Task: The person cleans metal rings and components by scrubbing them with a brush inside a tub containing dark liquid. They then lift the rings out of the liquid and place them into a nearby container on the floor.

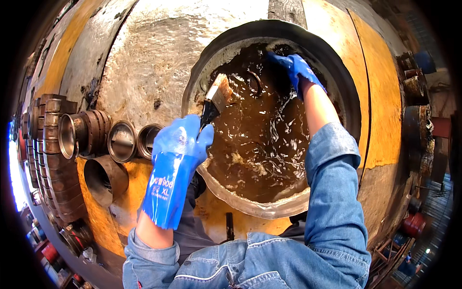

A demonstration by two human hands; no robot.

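Note:
My left hand (180, 139), in a blue rubber glove, is closed round the black handle of a paintbrush (217, 98). Its pale, worn bristles point up over the left side of a round basin (349, 86) with a dark, thick rim. Murky brown liquid (250, 144) with foam and glints fills the basin. Over its far right part, my right hand (297, 70), also gloved in blue, reaches down with curled fingers at a dark area. What it grips there is hidden. A dark curved edge (255, 82) shows in the liquid between brush and right hand.
Left of the basin stand several metal rings (122, 141) and a wider short cylinder (106, 180), beside stacked rings (60, 159). The basin rests on a worn metal and yellow-painted surface (149, 62). More round metal parts (415, 89) line the right edge.

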